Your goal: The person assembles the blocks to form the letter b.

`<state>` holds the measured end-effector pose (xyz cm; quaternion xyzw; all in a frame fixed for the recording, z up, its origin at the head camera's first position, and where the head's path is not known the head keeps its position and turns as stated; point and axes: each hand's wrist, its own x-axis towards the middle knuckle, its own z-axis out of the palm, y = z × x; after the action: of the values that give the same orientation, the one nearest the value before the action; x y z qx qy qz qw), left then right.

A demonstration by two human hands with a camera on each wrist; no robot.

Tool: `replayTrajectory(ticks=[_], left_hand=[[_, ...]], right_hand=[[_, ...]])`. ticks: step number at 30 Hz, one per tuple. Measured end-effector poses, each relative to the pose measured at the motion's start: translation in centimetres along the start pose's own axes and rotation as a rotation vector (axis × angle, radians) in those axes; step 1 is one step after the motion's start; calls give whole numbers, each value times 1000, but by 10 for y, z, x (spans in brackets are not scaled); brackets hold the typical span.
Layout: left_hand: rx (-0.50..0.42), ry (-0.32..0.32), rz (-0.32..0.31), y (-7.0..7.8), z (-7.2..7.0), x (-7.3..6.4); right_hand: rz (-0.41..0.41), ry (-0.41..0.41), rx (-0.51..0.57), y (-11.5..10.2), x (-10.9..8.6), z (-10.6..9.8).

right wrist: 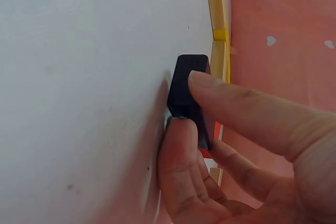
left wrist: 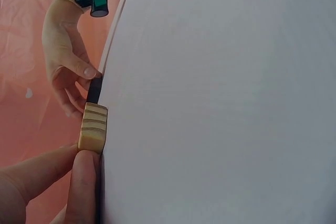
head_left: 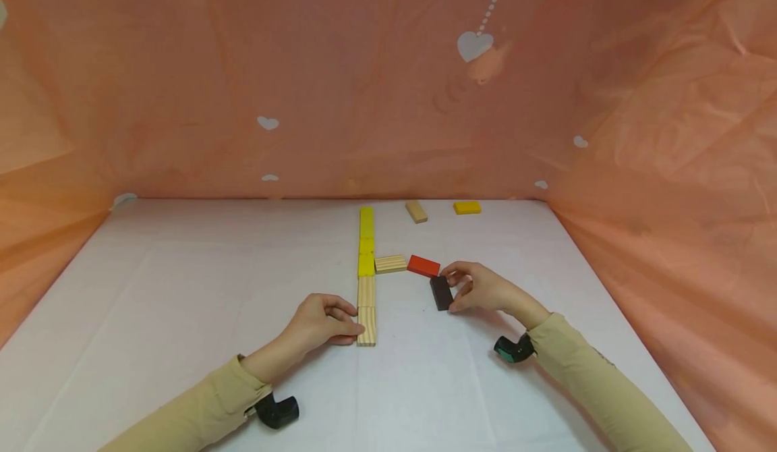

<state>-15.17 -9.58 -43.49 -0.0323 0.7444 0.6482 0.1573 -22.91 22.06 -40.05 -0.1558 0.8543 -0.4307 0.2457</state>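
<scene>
My left hand (head_left: 324, 320) touches the left side of a striped wooden block (head_left: 367, 334), the near end of a straight line of flat blocks. In the left wrist view the thumb and a finger meet this wooden block (left wrist: 93, 129) at one end, not around it. The right hand (head_left: 482, 287) pinches a black block (head_left: 442, 293) between thumb and fingers, close to the table. In the right wrist view, fingertips lie against the black block (right wrist: 186, 82). Its far end is beside a red block (head_left: 423, 266), which adjoins another striped wooden block (head_left: 390, 264).
Yellow blocks (head_left: 367, 226) make up the far part of the line. A loose wooden block (head_left: 416, 212) and a loose yellow block (head_left: 467, 208) lie near the back edge of the white table (head_left: 212, 270). Orange cloth (head_left: 364, 101) with white hearts hangs behind and at both sides.
</scene>
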Motion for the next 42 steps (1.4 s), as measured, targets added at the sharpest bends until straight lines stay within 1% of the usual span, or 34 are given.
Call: replayTrajectory(ticks=[5,15,19,22,30,42], left_hand=[[-9,6,-6,1,0,0],[-12,-9,4,0,-1,0],[-28,-18,1,0,-1,1],[-48,-22,-5,-1,-1,2],[-9,-18,4,0,-1,1],[-5,-5,4,-1,0,0]], right_hand=[[-4,1,-6,1,0,-1],[-19,-16,-7,2,0,-2],[-39,-17,-27,2,0,-2],[-35,-7,-30,3,0,-2],[-71,21,-20,2,1,0],[-64,45,-67,-3,1,5]])
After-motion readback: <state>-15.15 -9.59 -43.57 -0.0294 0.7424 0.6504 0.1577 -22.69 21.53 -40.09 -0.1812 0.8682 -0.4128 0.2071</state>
